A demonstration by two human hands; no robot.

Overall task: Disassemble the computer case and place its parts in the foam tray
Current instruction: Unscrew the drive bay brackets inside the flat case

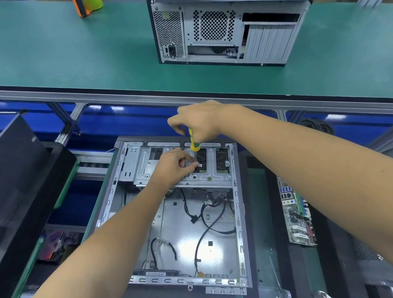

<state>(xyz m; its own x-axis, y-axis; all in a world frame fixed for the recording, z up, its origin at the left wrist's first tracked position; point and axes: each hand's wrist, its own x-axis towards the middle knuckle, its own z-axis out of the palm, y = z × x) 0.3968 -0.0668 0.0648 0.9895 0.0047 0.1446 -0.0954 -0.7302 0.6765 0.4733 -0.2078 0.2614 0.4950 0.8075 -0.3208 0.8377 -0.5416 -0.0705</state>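
1. The open computer case [175, 220] lies flat at the centre of your view, with its long axis running from 6 o'clock to 12 o'clock and its open side facing up to you.
2. The metal drive cage [186, 167] sits across the 12 o'clock end of the case, and both your hands work on it.
3. Your right hand [198, 119] grips the yellow-green screwdriver [193, 142] from above; the tool stands nearly upright, with its tip down on the cage.
4. Your left hand [172, 165] is just at 7 o'clock from the screwdriver, with fingers curled at the tip; if they pinch something, I cannot tell.
5. A second case [226, 27] stands on the green bench [55, 42] at 12 o'clock.
6. A motherboard [295, 214] lies at 3 o'clock.
7. The small white label near the tip is too blurred to read.
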